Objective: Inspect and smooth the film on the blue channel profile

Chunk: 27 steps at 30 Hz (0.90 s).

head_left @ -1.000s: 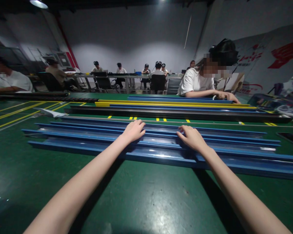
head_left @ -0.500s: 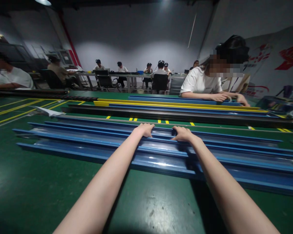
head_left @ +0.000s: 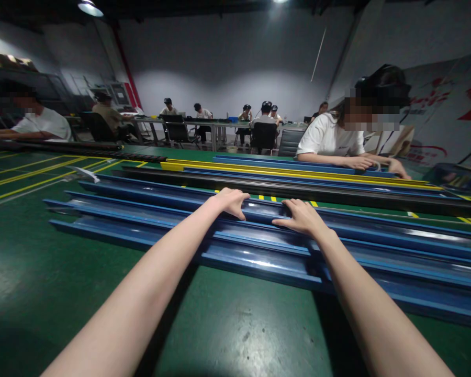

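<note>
Several long blue channel profiles [head_left: 259, 256] lie side by side across the green table [head_left: 235, 324], their hollow sides facing up. My left hand [head_left: 231, 201] grips the farthest blue channel [head_left: 172, 200], thumb at its near edge and fingers over its far edge. A short way to the right, my right hand [head_left: 300, 214] spans the same channel in a like grip, thumb pointing left. Both forearms reach over the nearer channels. The undersides of the channels are hidden.
Beyond lie a long black profile [head_left: 227, 183], a yellow strip [head_left: 298, 171] and more blue lengths. A white scrap [head_left: 88, 174] rests near the left ends. Across the table, a person in a white shirt [head_left: 329, 139] leans over the work. Other people sit farther back.
The channel in my hands has shifted away from me and now lies apart from the nearer ones, over the former far row. The whole view has shifted slightly.
</note>
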Available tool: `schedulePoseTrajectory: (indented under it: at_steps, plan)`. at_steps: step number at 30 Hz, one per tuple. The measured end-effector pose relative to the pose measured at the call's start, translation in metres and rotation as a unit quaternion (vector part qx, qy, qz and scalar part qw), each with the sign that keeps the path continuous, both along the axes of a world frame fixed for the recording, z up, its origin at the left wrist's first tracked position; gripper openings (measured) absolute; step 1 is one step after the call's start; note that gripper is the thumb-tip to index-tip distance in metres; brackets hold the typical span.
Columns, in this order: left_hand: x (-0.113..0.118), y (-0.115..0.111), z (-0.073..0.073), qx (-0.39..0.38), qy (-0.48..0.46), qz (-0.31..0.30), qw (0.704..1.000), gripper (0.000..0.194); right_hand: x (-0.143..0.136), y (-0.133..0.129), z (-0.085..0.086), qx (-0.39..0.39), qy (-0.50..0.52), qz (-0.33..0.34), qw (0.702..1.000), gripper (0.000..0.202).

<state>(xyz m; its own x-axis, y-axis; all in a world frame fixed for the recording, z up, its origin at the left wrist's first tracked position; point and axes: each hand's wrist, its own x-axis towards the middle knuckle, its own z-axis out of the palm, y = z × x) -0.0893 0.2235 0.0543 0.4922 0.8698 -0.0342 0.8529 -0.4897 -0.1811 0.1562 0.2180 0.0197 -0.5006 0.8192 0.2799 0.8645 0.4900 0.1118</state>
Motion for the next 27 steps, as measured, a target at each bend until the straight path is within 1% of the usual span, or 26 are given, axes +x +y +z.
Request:
schedulePoseTrajectory:
  at_steps: [6,9,12,14,16,18,22,27]
  plan:
    - [-0.001,-0.027,0.04,0.045,0.027,-0.017,0.998,0.075,0.005,-0.017,0.022,0.074,-0.021,0.03,0.997,0.073]
    - [0.0,-0.047,0.058,0.041,0.035,-0.01,0.999,0.073,0.007,-0.03,0.036,0.106,-0.021,0.045,0.993,0.075]
    - [0.0,-0.069,0.072,0.041,0.041,-0.007,0.998,0.073,0.008,-0.049,0.05,0.13,-0.017,0.056,0.99,0.076]
    - [0.0,-0.084,0.078,0.039,0.037,-0.013,0.998,0.073,0.008,-0.063,0.058,0.135,-0.028,0.056,0.989,0.076]
    - [-0.001,-0.099,0.078,0.034,0.038,-0.02,0.998,0.075,0.007,-0.08,0.062,0.13,-0.043,0.055,0.989,0.074]
    - [-0.003,-0.112,0.075,0.029,0.04,-0.03,0.998,0.078,0.006,-0.097,0.064,0.116,-0.055,0.049,0.99,0.071]
    - [-0.005,-0.136,0.06,0.001,0.038,-0.035,0.999,0.081,0.003,-0.134,0.06,0.07,-0.068,0.029,0.995,0.071]
    - [-0.006,-0.163,0.041,-0.03,0.018,-0.035,0.999,0.08,-0.001,-0.175,0.047,0.01,-0.062,0.005,0.998,0.071]
